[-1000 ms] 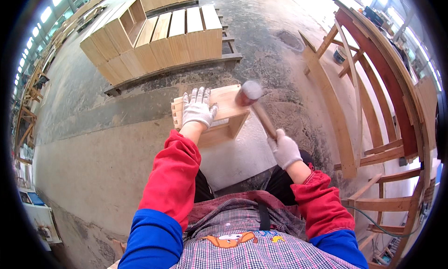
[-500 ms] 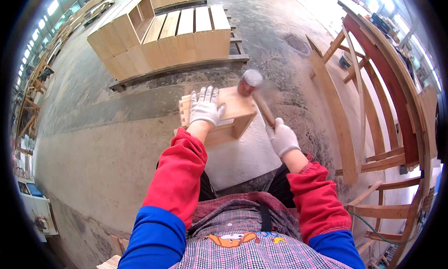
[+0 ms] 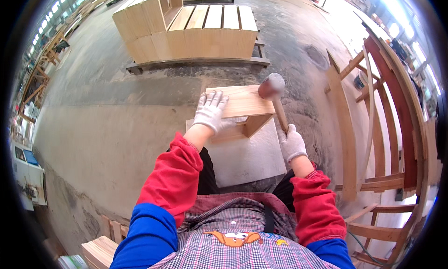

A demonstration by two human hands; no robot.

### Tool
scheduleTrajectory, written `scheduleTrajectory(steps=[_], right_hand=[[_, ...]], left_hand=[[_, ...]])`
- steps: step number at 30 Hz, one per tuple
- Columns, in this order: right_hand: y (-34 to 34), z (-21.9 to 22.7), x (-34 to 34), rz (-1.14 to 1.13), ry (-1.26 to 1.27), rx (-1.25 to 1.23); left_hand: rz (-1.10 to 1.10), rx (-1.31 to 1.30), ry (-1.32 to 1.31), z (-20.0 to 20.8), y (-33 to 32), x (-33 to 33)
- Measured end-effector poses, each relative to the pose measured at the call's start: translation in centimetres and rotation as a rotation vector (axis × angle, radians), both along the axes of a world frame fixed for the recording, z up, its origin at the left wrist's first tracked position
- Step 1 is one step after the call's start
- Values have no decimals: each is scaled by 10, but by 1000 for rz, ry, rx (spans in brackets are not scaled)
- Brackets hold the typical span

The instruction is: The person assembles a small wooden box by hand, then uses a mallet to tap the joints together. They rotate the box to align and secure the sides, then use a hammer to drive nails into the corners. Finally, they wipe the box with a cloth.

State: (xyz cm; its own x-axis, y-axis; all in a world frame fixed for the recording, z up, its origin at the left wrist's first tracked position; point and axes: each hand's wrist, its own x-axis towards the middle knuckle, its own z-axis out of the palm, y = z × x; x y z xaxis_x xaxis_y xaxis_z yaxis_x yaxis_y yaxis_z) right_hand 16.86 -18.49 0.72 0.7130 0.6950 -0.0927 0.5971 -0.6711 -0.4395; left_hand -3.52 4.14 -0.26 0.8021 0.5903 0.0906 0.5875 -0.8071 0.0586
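Note:
A small open-fronted wooden box [image 3: 247,102] stands before me on a pale sheet [image 3: 235,162] on the floor. At its left end is my gloved left hand [image 3: 211,111], with fingers over the top board and thumb below its front edge. My gloved right hand [image 3: 292,143] is closed round the wooden handle of a mallet [image 3: 271,86]. The mallet's reddish, pale-faced head is at the top board's right end and slightly blurred; whether it touches the wood I cannot tell.
Beyond the box, larger wooden cabinets or boxes [image 3: 210,44] sit on a low pallet [image 3: 200,62]. A wooden rack [image 3: 343,129] stands along the right. Wooden pieces [image 3: 100,251] lie at the lower left, below a white cabinet-like unit [image 3: 28,175].
My left hand has shifted from lying flat on the top board to its left end, thumb below the edge. The jointed left end no longer shows. The whole view has shifted.

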Motion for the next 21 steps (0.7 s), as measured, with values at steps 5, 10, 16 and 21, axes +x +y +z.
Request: scheduleTrajectory(steps=[5,10,16,21], right_hand=[[7,26,-2,60,290,217],[15,123,-41,149,612,553],[31,154,-90,298,311,874],[30,47,-93,481,-19,1]], left_hand=[[371,67,-300,-56,6,-23],[492,-809,-702,-112,39,-11],[627,-616,-358,-102,41,-6],[639,-597,-148,-86,34,-4]])
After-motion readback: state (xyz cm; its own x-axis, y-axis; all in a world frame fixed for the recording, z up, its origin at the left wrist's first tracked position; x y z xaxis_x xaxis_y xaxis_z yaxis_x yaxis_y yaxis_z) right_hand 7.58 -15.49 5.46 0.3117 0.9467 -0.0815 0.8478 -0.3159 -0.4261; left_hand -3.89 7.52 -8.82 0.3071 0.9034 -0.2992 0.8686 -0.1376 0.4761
